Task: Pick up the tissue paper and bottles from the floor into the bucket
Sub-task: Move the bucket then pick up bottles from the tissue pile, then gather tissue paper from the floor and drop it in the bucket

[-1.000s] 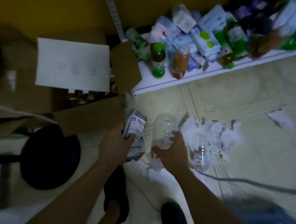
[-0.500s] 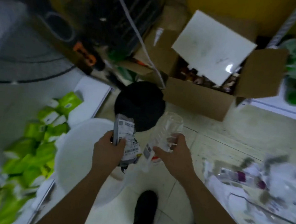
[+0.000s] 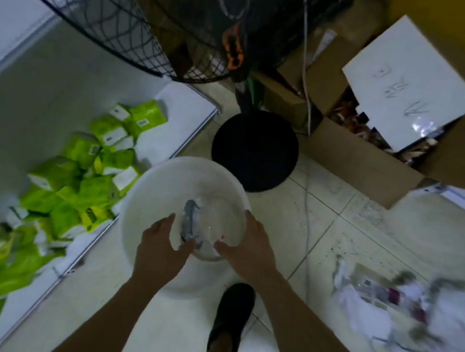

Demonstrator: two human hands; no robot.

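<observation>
A white bucket (image 3: 153, 185) stands on the floor in front of me. Inside it lie a crumpled grey-labelled packet (image 3: 190, 222) and a clear plastic bottle (image 3: 215, 228). My left hand (image 3: 160, 249) hovers over the bucket's near rim with fingers spread and holds nothing. My right hand (image 3: 247, 248) is over the right side of the rim, fingers relaxed, also holding nothing. At the right, blurred, a heap of white tissue paper (image 3: 360, 310) lies on the tiles with a clear bottle (image 3: 382, 292) among it.
A black round stool (image 3: 255, 149) stands just beyond the bucket. An open cardboard box (image 3: 368, 166) sits at the back right. Green packs (image 3: 82, 189) fill a low white shelf at the left. A fan grille (image 3: 126, 23) looms above. My black shoe (image 3: 230, 320) is beside the bucket.
I turned left from the litter to the bucket. Both hands let go: the packet and the clear bottle now lie inside the bucket, and my hands are spread above it.
</observation>
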